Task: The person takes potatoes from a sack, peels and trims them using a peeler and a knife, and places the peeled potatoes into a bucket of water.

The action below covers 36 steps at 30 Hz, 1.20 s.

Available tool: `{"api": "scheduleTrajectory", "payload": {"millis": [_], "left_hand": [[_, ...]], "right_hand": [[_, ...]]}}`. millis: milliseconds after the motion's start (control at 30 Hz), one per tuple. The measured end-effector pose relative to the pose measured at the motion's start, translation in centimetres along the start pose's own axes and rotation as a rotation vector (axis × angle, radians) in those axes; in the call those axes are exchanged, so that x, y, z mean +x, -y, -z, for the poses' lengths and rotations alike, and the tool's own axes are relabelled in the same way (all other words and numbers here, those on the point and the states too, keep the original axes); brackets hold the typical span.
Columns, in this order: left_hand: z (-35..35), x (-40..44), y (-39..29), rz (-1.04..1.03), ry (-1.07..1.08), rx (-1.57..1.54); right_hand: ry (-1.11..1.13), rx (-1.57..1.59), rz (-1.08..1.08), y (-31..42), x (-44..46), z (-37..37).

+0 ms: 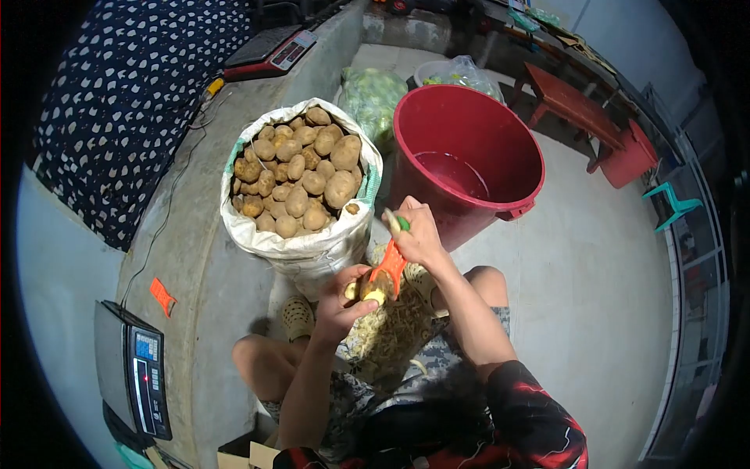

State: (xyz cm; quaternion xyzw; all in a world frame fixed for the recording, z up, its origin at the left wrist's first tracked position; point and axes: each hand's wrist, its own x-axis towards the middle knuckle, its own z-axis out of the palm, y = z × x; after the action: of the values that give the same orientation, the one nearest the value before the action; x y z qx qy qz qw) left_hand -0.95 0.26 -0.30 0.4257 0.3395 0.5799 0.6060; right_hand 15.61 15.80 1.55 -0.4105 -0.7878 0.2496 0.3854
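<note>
My left hand (pixel 344 306) is closed around a partly peeled potato (pixel 375 292), with pale yellow flesh showing beside the brown skin. In my right hand (pixel 419 233) is an orange peeler (pixel 391 264), its head against the potato. A green piece shows near the peeler's handle, by my fingers. Below my hands a heap of peelings (pixel 387 336) lies between my legs. Just beyond my hands stands a white sack (pixel 305 254) full of unpeeled potatoes (pixel 297 180). To its right is a large red tub (pixel 461 211) with a little liquid at the bottom.
A second orange peeler (pixel 162 296) lies on the ledge at left, near a digital scale (pixel 144 375). Another scale (pixel 269 55) sits farther back. Behind the sack is a bag of green vegetables (pixel 373 98). A red bench (pixel 570 105) and green stool (pixel 672 205) stand right.
</note>
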Motion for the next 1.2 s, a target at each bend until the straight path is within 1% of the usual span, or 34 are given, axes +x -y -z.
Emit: {"api": "scheduleTrajectory", "payload": {"millis": [33, 100, 133, 200, 233, 267, 333, 367, 400, 433, 467, 500, 533, 600, 667, 733, 767, 800, 833, 867, 933, 1000, 1033, 1067, 1133, 1167, 1200], "left_hand": [[0.0, -0.3, 0.1, 0.004, 0.002, 0.0], [0.0, -0.6, 0.1, 0.001, 0.061, -0.336], [0.1, -0.4, 0.0, 0.003, 0.068, -0.333], [0.1, -0.2, 0.2, -0.017, -0.007, -0.313], [-0.1, 0.0, 0.3, -0.001, -0.052, -0.256], [-0.3, 0.0, 0.5, -0.004, -0.061, -0.26], [-0.5, -0.3, 0.5, 0.003, -0.065, -0.289], [-0.6, -0.4, 0.5, 0.005, -0.062, -0.302], [-0.4, -0.5, 0.4, 0.003, -0.06, -0.301], [0.0, -0.7, 0.3, 0.0, 0.045, -0.383], [0.4, -0.7, 0.2, 0.002, 0.153, -0.463], [0.5, -0.5, 0.2, -0.004, 0.166, -0.465], [0.2, -0.3, 0.1, -0.005, 0.167, -0.468], [-1.0, -0.3, -0.1, 0.027, -0.093, -0.275], [-0.9, -0.5, 0.0, 0.035, -0.127, -0.218], [0.0, -0.3, 0.6, 0.012, 0.018, -0.298], [-0.7, -1.0, 0.5, -0.029, -0.009, -0.465], [-0.8, -0.7, 0.3, -0.028, -0.002, -0.46], [-0.7, -0.5, 0.0, -0.018, -0.009, -0.428], [-0.7, -0.4, 0.1, -0.013, -0.021, -0.401], [-0.9, -0.4, 0.5, -0.036, -0.073, -0.35], [-1.4, -0.4, 0.3, -0.103, -0.046, -0.273], [-1.2, -0.7, 0.6, -0.056, -0.051, -0.367], [-1.1, -0.8, 0.5, -0.057, -0.045, -0.365], [-0.7, -0.8, 0.0, -0.027, 0.067, -0.617], [-0.5, -0.6, 0.0, -0.024, 0.072, -0.614], [-0.5, -0.4, 0.4, -0.04, 0.037, -0.518]], "right_hand": [[-0.01, -0.035, -0.082, -0.8, 0.2, 0.1], [0.007, -0.112, -0.206, -1.6, 1.0, 1.0], [-0.001, -0.111, -0.208, -1.4, 0.9, 0.9], [-0.048, 0.07, -0.11, -0.8, 0.3, 0.6], [-0.032, 0.083, -0.045, 0.7, 0.1, 0.8], [-0.023, 0.083, -0.043, 1.4, 0.2, 1.1], [-0.136, -0.156, 0.173, 1.9, 0.1, 1.2], [-0.05, -0.107, -0.03, 1.7, 0.6, 1.4], [-0.052, -0.108, -0.029, 0.6, 0.6, 1.2], [-0.056, -0.059, -0.154, -1.2, 0.7, 0.7], [-0.063, -0.008, -0.284, -1.1, 1.1, 0.7], [-0.096, 0.08, -0.237, -0.8, 0.7, 0.6], [-0.065, 0.126, -0.155, 0.2, 0.5, 0.8], [-0.038, 0.004, 0.078, 2.4, 0.1, 1.5], [-0.04, -0.038, 0.06, 1.1, 0.3, 1.4], [-0.058, -0.09, 0.047, -0.4, 0.5, 1.2], [-0.083, -0.025, -0.12, -1.1, 0.7, 1.0], [-0.111, 0.043, -0.29, -0.6, 1.0, 1.1], [-0.115, 0.144, -0.256, 0.0, 0.7, 1.2], [-0.118, 0.172, -0.156, 0.6, 0.4, 1.2], [-0.05, -0.032, 0.079, 2.9, 0.1, 2.1], [-0.048, -0.055, 0.076, 1.4, 0.3, 1.7], [-0.055, -0.086, 0.077, 0.5, 0.3, 1.5], [-0.061, -0.088, 0.078, -0.3, 0.3, 1.4], [-0.104, 0.075, -0.299, -1.0, 0.7, 1.2], [-0.085, 0.137, -0.312, -1.3, 0.4, 1.0], [-0.118, 0.176, -0.198, 0.9, 0.2, 1.3]]}}
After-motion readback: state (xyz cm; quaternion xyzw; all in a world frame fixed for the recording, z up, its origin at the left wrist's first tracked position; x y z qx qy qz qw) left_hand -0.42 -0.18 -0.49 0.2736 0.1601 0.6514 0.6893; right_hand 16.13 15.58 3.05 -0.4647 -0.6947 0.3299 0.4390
